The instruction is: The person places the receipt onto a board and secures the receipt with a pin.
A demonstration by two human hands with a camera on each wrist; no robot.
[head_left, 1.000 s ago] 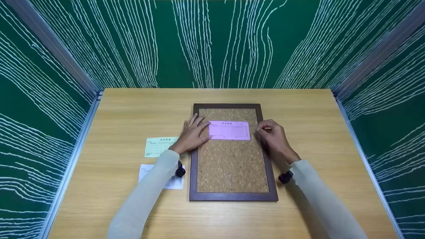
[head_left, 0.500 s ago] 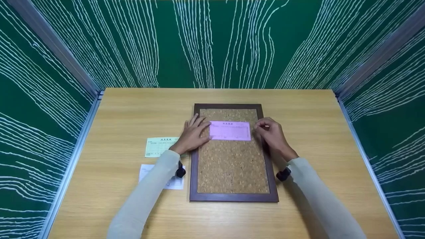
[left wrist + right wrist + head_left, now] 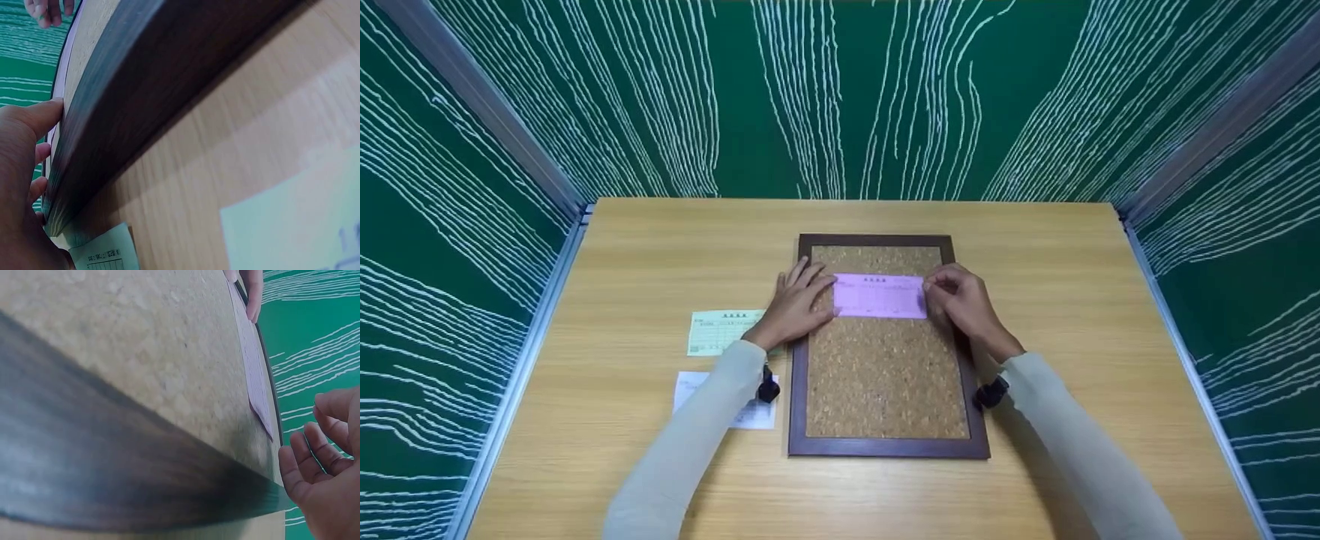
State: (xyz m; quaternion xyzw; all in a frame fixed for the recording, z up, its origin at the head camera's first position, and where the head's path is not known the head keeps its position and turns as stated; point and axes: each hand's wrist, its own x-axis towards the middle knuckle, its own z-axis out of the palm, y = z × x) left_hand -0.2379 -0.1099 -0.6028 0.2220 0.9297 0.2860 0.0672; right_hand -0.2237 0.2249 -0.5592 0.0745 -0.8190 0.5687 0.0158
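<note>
A pink printed slip (image 3: 879, 296) lies across the upper part of a cork board (image 3: 885, 375) with a dark brown frame. My left hand (image 3: 795, 309) is spread over the board's left side, fingertips and thumb resting at the slip's left edge. At its right edge is my right hand (image 3: 964, 300), thumb and index tips brought together in a pinch. A tiny green spot (image 3: 41, 17) shows at those fingertips in the left wrist view; its kind is too small to make out. In the right wrist view the right hand's other fingers (image 3: 306, 464) curve loosely, near the frame.
Left of the board, a green printed slip (image 3: 724, 330) lies partly under my left wrist. Below it a white slip (image 3: 757, 415) is partly covered by the sleeve. Green walls (image 3: 1035, 90) with white wavy lines stand around the wooden table (image 3: 645, 255).
My right hand has moved left, from the frame's right side to the slip's right edge. The left hand and the pink slip stay in place.
</note>
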